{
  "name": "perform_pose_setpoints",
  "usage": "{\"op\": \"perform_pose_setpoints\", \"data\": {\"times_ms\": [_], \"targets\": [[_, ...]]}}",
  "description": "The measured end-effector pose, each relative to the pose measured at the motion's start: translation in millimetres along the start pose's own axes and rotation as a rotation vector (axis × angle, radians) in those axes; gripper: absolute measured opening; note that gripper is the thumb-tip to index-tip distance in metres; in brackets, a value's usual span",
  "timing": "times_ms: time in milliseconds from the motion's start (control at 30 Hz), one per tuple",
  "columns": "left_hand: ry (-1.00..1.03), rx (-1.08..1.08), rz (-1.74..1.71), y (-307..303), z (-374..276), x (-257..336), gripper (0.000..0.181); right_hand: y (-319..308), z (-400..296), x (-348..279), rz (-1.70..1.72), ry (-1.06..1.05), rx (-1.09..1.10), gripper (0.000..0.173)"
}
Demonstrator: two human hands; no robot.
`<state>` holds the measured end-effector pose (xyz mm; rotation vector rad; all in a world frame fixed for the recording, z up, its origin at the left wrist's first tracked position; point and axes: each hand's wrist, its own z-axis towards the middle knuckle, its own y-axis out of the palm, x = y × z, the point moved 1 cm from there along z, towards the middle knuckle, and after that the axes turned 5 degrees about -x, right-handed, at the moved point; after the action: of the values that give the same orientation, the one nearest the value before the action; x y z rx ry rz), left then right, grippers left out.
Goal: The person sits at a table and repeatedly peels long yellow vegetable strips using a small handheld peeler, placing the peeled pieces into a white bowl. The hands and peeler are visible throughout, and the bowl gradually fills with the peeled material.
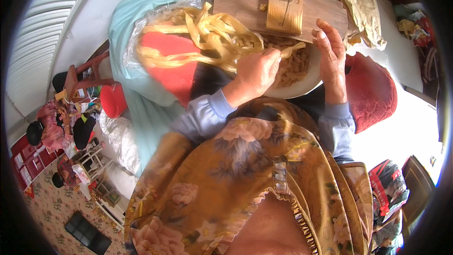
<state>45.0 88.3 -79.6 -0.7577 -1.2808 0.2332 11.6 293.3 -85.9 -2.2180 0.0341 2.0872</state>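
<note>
My left hand point(256, 72) is closed on the end of a flat, yellowish fibre strip, whose tip point(293, 49) sticks out past the fingers. Long strips of the same kind point(219, 30) lie in a loose tangle to the left, over red cloth point(170, 44) and clear plastic. My right hand point(331, 42) is raised with its fingers apart, beside the front edge of a wooden board point(240, 5). On the board sits a small wooden block point(285, 10) with a slot and a thin metal piece. Below the board, a white basin point(311, 86) holds many short, brownish pieces point(293, 67).
Crumpled brown paper point(364, 10) lies beyond the board at the right. A dark red textured cushion or cloth point(371, 92) is beside my right forearm. Pale teal cloth point(124, 42) hangs at the left. Farther left, two people sit near a red stool point(112, 101) and small wooden furniture.
</note>
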Motion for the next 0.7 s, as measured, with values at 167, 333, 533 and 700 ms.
{"op": "perform_pose_setpoints", "data": {"times_ms": [167,333,533,700], "targets": [[0.203,0.069,0.114,-4.5,10.7,5.6,0.010,0.4,-5.0,-34.4,-0.375,0.014,-0.353,0.026],[0.057,0.143,0.092,-6.9,28.8,-6.6,0.025,3.7,-21.2,-23.2,-0.456,0.006,-0.306,0.018],[0.377,0.207,0.258,-1.1,29.6,-5.0,0.022,-8.7,-2.2,-35.9,-0.364,0.106,-0.226,0.020],[0.363,0.115,0.166,-1.0,38.2,-2.1,0.020,-0.6,9.7,-30.4,-0.086,0.302,-0.593,0.014]]}}
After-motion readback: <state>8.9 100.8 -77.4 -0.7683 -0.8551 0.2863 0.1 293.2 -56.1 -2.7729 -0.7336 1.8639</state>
